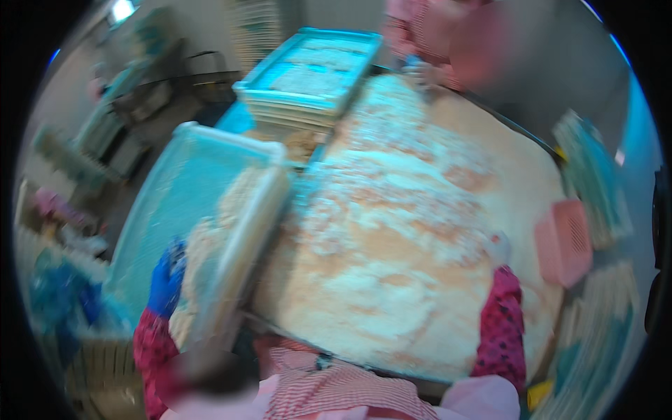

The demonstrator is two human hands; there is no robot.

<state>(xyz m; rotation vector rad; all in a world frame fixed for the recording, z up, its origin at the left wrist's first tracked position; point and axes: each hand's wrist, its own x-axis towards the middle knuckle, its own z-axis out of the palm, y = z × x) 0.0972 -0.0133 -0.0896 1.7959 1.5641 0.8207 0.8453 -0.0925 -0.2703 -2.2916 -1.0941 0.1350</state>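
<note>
My left hand [166, 283], in a blue glove, is inside a large white-rimmed tray [164, 168] with a blue-green mesh bottom. It lies beside a row of pale, floury pieces [203, 245] along the tray's right side. Its fingers are blurred, and I cannot make out whether they hold a piece. Over the right part of a broad table [518, 154] is my right hand [498, 248], pale-gloved, its fingers too smeared to read. Between my hands, white powder [381, 294] and many small pinkish-white pieces [420, 189] cover much of the tabletop.
Behind the near tray stands a stack of trays [308, 77], the top one bearing pale pieces. A pink plastic basket [563, 241] sits at the table's right edge. More racks [595, 175] stand beyond it. Across the table, a person's hand [420, 73] reaches over the far edge.
</note>
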